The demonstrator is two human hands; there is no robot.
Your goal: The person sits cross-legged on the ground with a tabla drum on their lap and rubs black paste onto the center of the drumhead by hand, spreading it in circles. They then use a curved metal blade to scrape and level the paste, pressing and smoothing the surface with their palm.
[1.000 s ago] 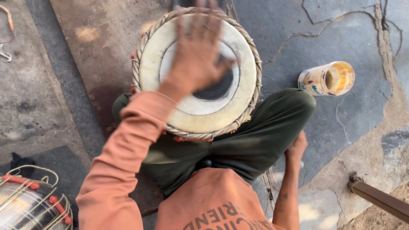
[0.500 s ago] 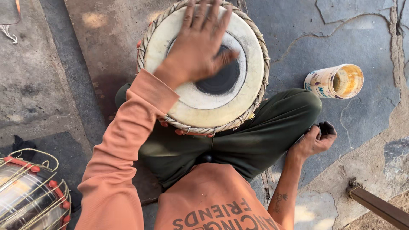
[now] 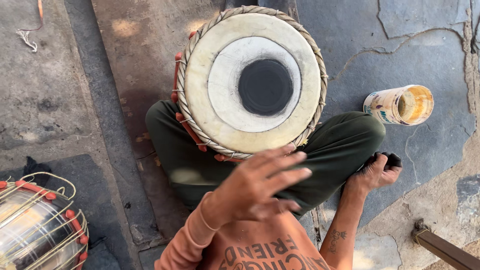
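Observation:
A hand drum point(image 3: 220, 112) with a pale skin head, a black round spot in its middle and a woven rope rim stands between my crossed legs in dark green trousers. My left hand point(image 3: 260, 190), on an orange-sleeved arm, hovers just below the drum's near rim with fingers spread and nothing in it. My right hand point(image 3: 377, 172) rests by my right knee on the stone floor, curled around a small black object point(image 3: 392, 160). Its forearm is bare.
An open pale can point(image 3: 400, 105) with yellowish insides lies on its side to the right. A second drum point(image 3: 35, 230) with a metal body and laced straps sits at bottom left. A brown bar point(image 3: 445, 249) juts in bottom right. The stone floor point(image 3: 430, 50) is cracked.
My left hand has lifted off the drum head and drawn back toward my body, uncovering the black spot. My right hand has come up beside the knee with the black object.

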